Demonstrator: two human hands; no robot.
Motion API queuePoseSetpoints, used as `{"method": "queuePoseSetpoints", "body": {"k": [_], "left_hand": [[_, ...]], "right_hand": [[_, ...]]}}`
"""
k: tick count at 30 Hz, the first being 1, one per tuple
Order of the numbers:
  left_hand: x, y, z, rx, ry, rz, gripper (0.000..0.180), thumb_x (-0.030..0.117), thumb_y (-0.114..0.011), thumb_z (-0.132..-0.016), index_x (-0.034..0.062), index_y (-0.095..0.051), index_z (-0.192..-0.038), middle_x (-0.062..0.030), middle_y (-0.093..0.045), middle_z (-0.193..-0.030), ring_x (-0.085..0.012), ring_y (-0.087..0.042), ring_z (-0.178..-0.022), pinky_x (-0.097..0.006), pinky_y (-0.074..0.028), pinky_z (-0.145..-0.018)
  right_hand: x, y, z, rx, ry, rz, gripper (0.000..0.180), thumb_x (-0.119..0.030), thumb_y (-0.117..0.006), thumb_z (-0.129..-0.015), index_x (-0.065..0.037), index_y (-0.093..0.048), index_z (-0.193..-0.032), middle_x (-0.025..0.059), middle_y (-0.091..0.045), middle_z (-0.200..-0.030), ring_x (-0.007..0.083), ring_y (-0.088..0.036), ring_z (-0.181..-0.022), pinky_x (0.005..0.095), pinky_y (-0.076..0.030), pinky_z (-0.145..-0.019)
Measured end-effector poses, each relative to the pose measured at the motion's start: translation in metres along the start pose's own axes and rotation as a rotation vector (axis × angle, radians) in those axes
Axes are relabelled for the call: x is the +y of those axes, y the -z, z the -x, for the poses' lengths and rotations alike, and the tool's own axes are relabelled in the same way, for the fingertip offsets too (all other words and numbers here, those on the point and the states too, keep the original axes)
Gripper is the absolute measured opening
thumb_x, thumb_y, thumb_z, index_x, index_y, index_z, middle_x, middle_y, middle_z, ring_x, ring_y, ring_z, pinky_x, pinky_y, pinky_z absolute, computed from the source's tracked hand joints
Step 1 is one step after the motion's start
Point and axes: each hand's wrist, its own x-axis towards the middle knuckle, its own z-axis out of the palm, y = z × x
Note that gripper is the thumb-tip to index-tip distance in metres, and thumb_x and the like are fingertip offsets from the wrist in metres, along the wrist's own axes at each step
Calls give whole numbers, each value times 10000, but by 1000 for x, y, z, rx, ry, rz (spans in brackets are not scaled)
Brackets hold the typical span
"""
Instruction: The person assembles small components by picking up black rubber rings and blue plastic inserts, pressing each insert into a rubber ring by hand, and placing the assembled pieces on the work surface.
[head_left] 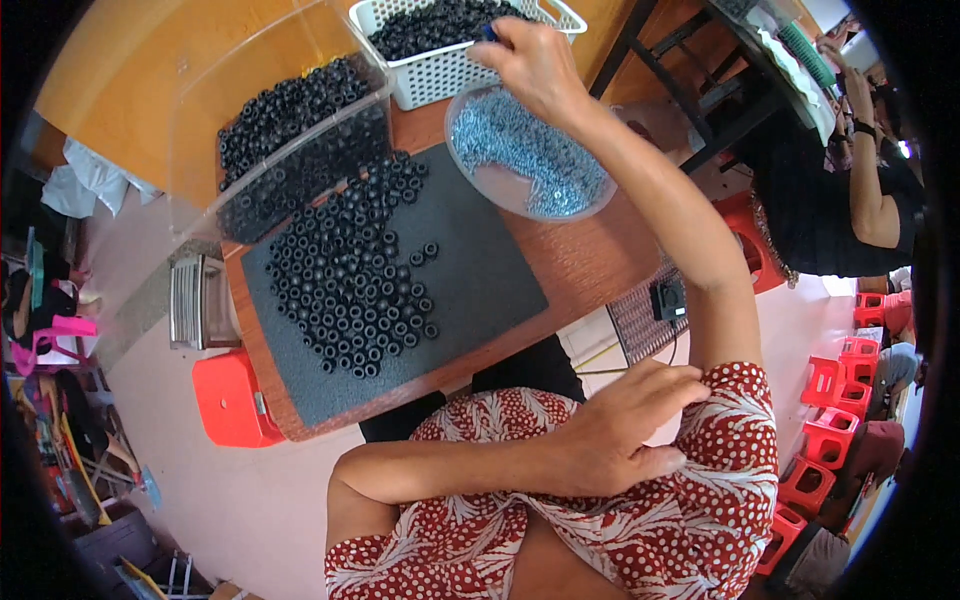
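My right hand (540, 70) is stretched out over the edge between a white perforated basket (445, 75) and a round clear tub of small shiny blue-silver pieces (520, 150). Its fingers are closed on a small dark blue piece (489, 33), too little of which shows to name it. Across my body, my left hand (635, 420) rests by the right sleeve (735, 400) of my red and white patterned top, thumb and fingers apart. Many black ring-shaped parts (350, 270) lie heaped on a dark grey mat (480, 270) on the wooden table.
At the table's far left, a clear plastic bin (385, 85) tips its black rings toward the mat. More black parts fill the basket. A red stool (235, 400) stands left of the table. A person in black (820, 190) works at another table on the right, near several red stools.
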Motion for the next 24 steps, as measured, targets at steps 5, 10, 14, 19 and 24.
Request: {"method": "queuePoseSetpoints", "body": {"k": [5,10,14,19,24], "left_hand": [[14,2,-10,65,34,113,436,153,-651,-775,11,-469,-1145,-175,-436,-1184,-290,-486,-1054,-336,-400,-873],[17,-12,-15,213,212,239,255,9,-597,-773,27,-484,-1001,-111,-497,-990,-204,-554,-784,-303,-447,-728],[7,-27,-20,199,122,196,220,-91,-521,-747,25,-482,-930,-76,-530,-803,-158,-553,-754,-268,-445,-698],[22,-31,-18,-10,146,490,187,-118,-488,-700,13,-484,-832,-93,-525,-727,-217,-566,-697,-284,-446,-639],[21,-33,-21,129,-167,59,266,84,-618,-688,25,-500,-919,-102,-476,-759,-277,-484,-687,-381,-384,-635]], "right_hand": [[65,-14,-78,10,-59,290,367,-291,-693,-673,47,-577,-760,287,-590,-799,381,-601,-805,471,-459,-748],[57,-14,-65,10,62,315,223,-158,-587,-679,63,-585,-714,290,-582,-707,436,-589,-685,488,-471,-664],[66,-10,-38,-2,21,307,220,-185,-606,-700,29,-598,-750,259,-597,-713,418,-596,-690,486,-471,-655],[36,14,-7,53,34,123,173,-189,-612,-752,-16,-599,-753,209,-602,-691,382,-595,-667,451,-465,-619],[-23,1,41,7,237,-92,121,-134,-609,-756,-28,-554,-734,174,-573,-699,347,-585,-696,412,-466,-602]]}}
